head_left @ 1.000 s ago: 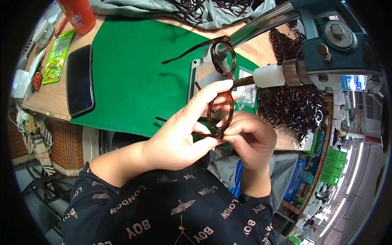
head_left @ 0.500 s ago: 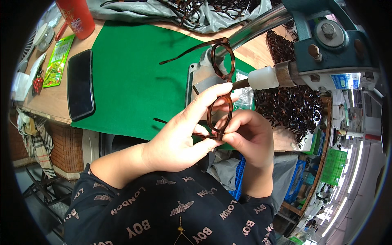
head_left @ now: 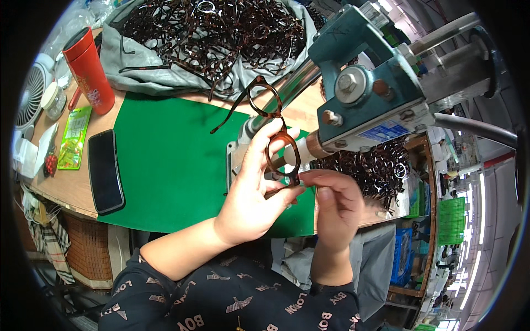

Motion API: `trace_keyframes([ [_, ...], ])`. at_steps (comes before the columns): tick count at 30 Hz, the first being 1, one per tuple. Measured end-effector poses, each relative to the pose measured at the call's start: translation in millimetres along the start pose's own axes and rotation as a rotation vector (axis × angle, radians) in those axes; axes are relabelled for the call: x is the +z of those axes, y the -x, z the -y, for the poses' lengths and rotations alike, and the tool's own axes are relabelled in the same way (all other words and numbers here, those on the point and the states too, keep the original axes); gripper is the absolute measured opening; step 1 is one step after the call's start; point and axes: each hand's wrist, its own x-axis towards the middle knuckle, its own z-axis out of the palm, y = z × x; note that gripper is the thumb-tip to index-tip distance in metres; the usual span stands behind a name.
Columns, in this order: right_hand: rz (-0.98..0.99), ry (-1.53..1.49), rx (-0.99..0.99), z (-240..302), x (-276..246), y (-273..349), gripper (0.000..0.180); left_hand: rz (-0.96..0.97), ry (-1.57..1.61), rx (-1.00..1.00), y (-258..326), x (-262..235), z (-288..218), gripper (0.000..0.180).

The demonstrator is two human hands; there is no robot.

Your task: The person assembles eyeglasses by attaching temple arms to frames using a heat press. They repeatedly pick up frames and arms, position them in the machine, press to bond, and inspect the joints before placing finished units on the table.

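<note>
My left hand (head_left: 248, 204) grips a brown tortoiseshell glasses frame (head_left: 298, 159), its fingers at the bridge and its thumb near the lower hinge. The frame stands on edge, one rim above the other, and no lenses can be made out. One temple (head_left: 232, 115) sticks out to the left from the upper rim. Beside the lower hinge, my right hand (head_left: 334, 207) has its fingers bent and its index fingertip close to the frame; whether something small sits in it is unclear. A machine's white nozzle (head_left: 305, 151) with a brown tip reaches behind the lower rim.
The teal machine head (head_left: 342, 60) overhangs from the right. Frames heap on grey cloth (head_left: 113, 55) behind the green mat (head_left: 160, 160); another dark heap (head_left: 381, 176) lies right. A phone (head_left: 106, 171), a green packet (head_left: 75, 135) and a red tumbler (head_left: 91, 71) are at left.
The view has tilted up, showing more of the far heap. My right fingers have loosened from their pinch at the lower hinge and shifted right. My left hand still holds the frame.
</note>
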Motion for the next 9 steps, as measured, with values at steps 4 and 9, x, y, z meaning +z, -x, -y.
trace_keyframes([
  [4,-0.286,0.148,-0.393,33,-29,-25,0.01,0.032,0.01,0.137,-15,10,19,0.086],
  [9,-0.477,0.171,-0.779,99,-63,-77,0.04,-0.015,0.017,0.161,-25,17,26,0.083],
])
